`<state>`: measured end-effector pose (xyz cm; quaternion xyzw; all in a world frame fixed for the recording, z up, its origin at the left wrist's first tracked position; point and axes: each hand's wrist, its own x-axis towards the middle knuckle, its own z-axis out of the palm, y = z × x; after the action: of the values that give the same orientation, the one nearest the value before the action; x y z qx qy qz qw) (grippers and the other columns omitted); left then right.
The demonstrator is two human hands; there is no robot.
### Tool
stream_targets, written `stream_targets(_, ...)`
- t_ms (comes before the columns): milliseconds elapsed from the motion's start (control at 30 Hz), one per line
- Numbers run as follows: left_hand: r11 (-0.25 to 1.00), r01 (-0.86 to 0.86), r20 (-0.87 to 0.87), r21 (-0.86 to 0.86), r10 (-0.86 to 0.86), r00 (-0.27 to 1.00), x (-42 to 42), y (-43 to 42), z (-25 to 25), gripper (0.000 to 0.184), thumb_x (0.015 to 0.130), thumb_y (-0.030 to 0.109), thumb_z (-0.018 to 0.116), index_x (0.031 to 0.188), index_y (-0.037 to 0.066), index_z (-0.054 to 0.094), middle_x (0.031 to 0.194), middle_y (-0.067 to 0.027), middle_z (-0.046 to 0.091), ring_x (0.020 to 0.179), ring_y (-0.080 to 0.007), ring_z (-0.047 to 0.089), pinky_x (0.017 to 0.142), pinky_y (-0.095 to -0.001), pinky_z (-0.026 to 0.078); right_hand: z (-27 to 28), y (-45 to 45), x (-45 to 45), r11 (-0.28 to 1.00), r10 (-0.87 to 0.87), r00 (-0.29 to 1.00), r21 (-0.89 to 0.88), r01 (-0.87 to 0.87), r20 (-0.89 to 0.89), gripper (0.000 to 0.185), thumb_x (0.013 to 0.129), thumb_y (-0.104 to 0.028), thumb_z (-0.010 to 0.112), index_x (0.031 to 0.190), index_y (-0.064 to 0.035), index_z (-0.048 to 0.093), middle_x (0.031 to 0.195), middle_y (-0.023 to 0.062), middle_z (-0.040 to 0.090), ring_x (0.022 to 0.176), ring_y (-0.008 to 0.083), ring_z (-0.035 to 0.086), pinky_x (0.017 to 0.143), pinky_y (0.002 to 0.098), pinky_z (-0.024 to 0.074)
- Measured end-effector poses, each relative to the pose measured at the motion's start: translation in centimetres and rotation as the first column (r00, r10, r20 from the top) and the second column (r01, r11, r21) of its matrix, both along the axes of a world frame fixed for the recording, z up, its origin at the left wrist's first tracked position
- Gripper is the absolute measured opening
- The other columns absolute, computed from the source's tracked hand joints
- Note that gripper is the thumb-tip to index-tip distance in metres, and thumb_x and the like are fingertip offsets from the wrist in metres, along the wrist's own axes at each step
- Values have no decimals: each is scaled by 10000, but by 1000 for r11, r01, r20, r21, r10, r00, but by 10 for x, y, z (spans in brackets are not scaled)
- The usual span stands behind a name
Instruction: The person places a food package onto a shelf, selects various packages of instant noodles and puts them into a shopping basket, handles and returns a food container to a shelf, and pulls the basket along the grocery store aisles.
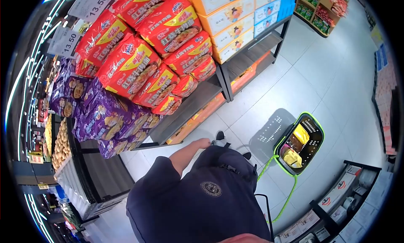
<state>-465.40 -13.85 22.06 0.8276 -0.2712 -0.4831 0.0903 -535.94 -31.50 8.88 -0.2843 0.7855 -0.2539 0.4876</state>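
My left hand (pixel 204 143) hangs low beside my dark trousers, near my shoe (pixel 220 136) and below the shelf edge. It looks rounded, but its fingers are too small to make out. No item shows in it. My right hand is out of view. On the floor to the right stands a black shopping basket (pixel 312 150) with a lime green rim, holding a yellow packet (pixel 301 134) and a pale yellow packet (pixel 292 158). Its long green handle (pixel 293 196) runs back toward my right side, where my body hides part of it.
Red noodle packs (pixel 128 66) and purple packs (pixel 101 112) are piled on the shelf at upper left, with boxes (pixel 231 26) beyond. A low display rack (pixel 336 192) stands at lower right. Another shelf (pixel 313 11) stands at the top right.
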Motion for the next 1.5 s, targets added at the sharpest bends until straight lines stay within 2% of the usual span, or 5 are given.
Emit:
stream_targets(400, 804, -557, -317, -206, 484, 816, 60, 72, -17, 237, 872, 214, 502, 783, 23, 611, 705, -55, 593, 647, -158, 569, 595, -316, 459, 43, -70, 181, 735, 426, 895, 626, -260, -129, 398, 818, -270, 593, 1173, -98, 536, 920, 111, 543, 801, 270, 546, 604, 455, 458)
stream_targets(733, 691, -387, -270, 611, 641, 718, 56, 212, -84, 127, 878, 218, 466, 902, 147, 569, 718, -25, 580, 600, -165, 566, 529, -351, 415, 162, -85, 522, 235, 970, 235, 10, -972, 59, 378, 809, -194, 596, 1148, -30, 596, 1027, 127, 650, 953, 217, 619, 860, 326, 482)
stream_targets(1033, 856, -465, -376, 225, 517, 769, 97, 67, -84, 245, 861, 305, 492, 883, 86, 602, 696, -31, 592, 601, -168, 560, 524, -328, 423, 54, -91, 418, 700, 693, 647, 85, -709, -317, 278, 782, -143, 547, 1008, -16, 647, 821, 156, 651, 807, 252, 641, 718, 351, 506)
stream_targets(1133, 907, -419, -302, -42, 389, 871, 110, -12, -65, 299, 836, 289, 502, 670, 58, 592, 589, -45, 552, 547, -155, 523, 505, -345, 399, -30, -83, 340, 504, 669, 713, 577, -643, 211, 225, 810, -253, 594, 880, -51, 667, 802, 153, 637, 701, 279, 620, 593, 420, 503)
stream_targets(1500, 411, -689, -464, -597, 524, 714, 115, -200, 126, 239, 931, 220, 527, 1069, 36, 592, 948, -64, 636, 912, -159, 604, 794, -297, 480, -109, -389, 435, -294, 953, -237, 391, -872, 188, 231, 808, -227, 540, 811, -13, 626, 726, 154, 623, 653, 275, 620, 549, 443, 482)
